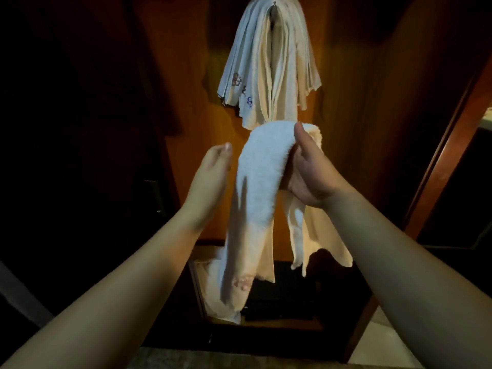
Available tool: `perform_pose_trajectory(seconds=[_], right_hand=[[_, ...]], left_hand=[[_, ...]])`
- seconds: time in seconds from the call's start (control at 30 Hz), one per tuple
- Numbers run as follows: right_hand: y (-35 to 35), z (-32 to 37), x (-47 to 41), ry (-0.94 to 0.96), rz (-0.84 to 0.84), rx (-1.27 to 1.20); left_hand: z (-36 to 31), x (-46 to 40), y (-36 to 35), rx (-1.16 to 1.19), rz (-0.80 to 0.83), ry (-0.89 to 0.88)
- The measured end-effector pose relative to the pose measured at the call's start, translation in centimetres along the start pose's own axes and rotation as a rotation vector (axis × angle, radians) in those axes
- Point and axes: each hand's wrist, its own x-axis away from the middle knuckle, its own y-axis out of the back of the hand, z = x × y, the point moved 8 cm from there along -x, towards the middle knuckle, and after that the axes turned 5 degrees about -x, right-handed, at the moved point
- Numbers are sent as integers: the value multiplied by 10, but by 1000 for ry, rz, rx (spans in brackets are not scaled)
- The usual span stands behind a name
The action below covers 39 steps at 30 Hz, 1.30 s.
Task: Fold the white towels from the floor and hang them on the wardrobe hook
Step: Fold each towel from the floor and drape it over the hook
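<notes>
A white towel [255, 182] folded lengthwise hangs draped over my right hand [306, 169], whose thumb pinches its top fold; both ends dangle down. A faint flower mark shows near its lower end. My left hand [213, 166] is raised just left of the towel, not touching it, fingers relaxed. Above, several folded white towels [269, 67] with small embroidered flowers hang from the wardrobe hook [274, 5] on the brown door.
The brown wooden wardrobe door [359, 102] stands straight ahead. A dark opening lies to the left, with a metal handle [154, 193]. A wooden frame edge [447, 145] runs on the right. Pale floor tile [386, 350] shows at lower right.
</notes>
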Motion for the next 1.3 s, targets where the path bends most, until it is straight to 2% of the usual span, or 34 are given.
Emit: perform_pose_trajectory(seconds=[0.1, 0.17, 0.23, 0.37, 0.47, 0.57, 0.63, 0.83, 0.97, 1.1, 1.3], right_hand=[[-8, 7, -5, 24, 2, 25], [-11, 9, -8, 35, -3, 16], [-13, 12, -11, 50, -1, 34], [-5, 19, -12, 102, -65, 155], [4, 24, -5, 140, -180, 411], [4, 37, 4, 292, -249, 722], [5, 42, 10, 390, -305, 837], [12, 32, 14, 369, -401, 824], [6, 42, 17, 496, -445, 830], [-2, 44, 19, 531, -414, 873], [6, 34, 22, 397, -468, 900]], left_hand=[[-28, 23, -13, -163, 67, -271], [-28, 29, -31, -374, 121, -311], [-26, 29, -41, -479, 101, -292], [-33, 26, -39, -486, 7, -338], [-44, 21, -29, -389, -12, -352], [-54, 18, -17, -310, -46, -376], [-61, 18, -14, -288, -61, -407], [-79, 20, -10, -298, -95, -466], [-85, 18, -11, -387, -92, -455], [-90, 15, -13, -428, -78, -450], [-101, 2, -1, -601, -128, -485]])
